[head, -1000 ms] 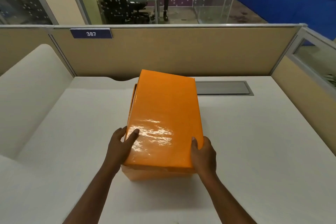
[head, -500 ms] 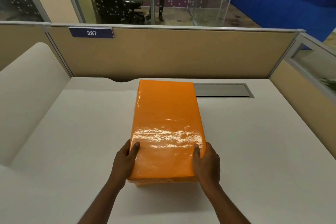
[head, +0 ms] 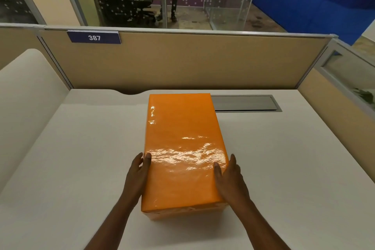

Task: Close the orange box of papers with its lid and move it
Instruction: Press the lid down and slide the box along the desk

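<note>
Desk (head: pixel 284 158) first, since it carries everything: a plain white worktop with tan partition panels (head: pixel 203 63) along the far edge and right edge, a grey cable hatch (head: pixel 243 103) set in near the far edge, and a little "387" plate (head: pixel 94 37) on the panel up toward the far-left corner.

Orange box (head: pixel 183 148) sits about mid-desk, long side running from the near edge toward the far edge, its far-right corner just beside the hatch. The glossy lid (head: pixel 178 124) looks fully seated and level, with only a thin strip of the box body peeking out under its near end. So the closing part looks basically done and the person seems to be at the "move it" part.

Left hand (head: pixel 138 174) is flat against the left side near the near corner, thumb hooked onto the lid's top edge. Right hand (head: pixel 231 178) mirrors it on the right side, thumb on top. Fingers are pressed on the box from both sides, clamping it rather than curled under it.

Next move probably needs an even squeeze low enough to catch the box body, otherwise just the lid might lift off.

Versus a second ago: the lid was skewed and riding up on the left with a gap showing; now it's square and down, and both hands have slid from the lid's near corners onto the sides.
</note>
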